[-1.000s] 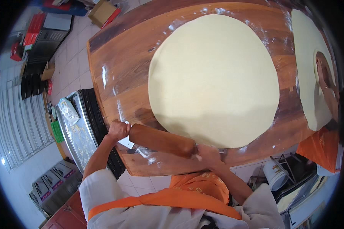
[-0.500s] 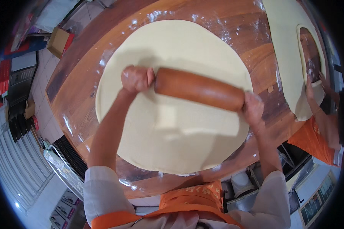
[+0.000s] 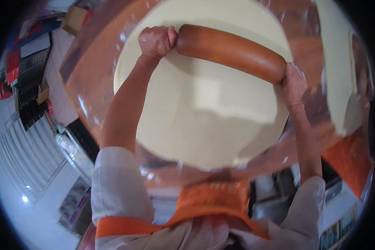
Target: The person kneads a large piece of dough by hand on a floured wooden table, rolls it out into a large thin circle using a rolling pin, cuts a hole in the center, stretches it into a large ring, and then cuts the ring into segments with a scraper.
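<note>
A thick brown wooden rolling pin (image 3: 231, 52) lies slantwise across the far part of a large, round, pale sheet of dough (image 3: 183, 125). My left hand (image 3: 156, 41) is closed in a fist round the pin's left end, hiding the handle. At the right end, lower in the picture, my right hand (image 3: 294, 83) grips the other handle near the dough's right edge. Both arms are stretched forward over the dough, which lies flat on the wooden table.
Flour streaks mark the wooden table (image 3: 89, 79). At the right, another long sheet of dough (image 3: 337, 71) lies beside a blurred co-worker in an orange apron (image 3: 350, 160). A cardboard box (image 3: 75, 20) stands on the tiled floor at the far left.
Both my hands have pushed the rolling pin away from me, toward the dough's far side. The whole view has also shifted, with the table and dough sitting higher and further right.
</note>
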Available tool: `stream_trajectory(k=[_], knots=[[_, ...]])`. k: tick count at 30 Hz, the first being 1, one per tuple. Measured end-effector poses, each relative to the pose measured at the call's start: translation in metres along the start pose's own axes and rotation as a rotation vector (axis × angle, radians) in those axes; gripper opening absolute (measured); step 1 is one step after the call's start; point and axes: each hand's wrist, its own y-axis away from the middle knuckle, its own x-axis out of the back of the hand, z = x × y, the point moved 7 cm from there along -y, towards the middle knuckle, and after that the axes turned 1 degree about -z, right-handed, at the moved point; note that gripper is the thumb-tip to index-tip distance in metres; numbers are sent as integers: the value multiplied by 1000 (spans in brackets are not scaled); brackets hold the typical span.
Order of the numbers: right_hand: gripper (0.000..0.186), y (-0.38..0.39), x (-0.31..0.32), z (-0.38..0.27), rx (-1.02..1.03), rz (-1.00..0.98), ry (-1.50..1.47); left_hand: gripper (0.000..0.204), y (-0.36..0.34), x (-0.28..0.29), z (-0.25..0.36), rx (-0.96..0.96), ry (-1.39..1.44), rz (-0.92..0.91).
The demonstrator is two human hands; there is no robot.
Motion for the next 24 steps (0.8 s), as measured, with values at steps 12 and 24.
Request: stream_trajectory(k=[12,24], knots=[[14,315,8,-173,-77,-203,-231,26,320,100,73,29,151,-359],[21,419,5,-225,-4,-791,-460,43,474,153,105,356,101,-1024]])
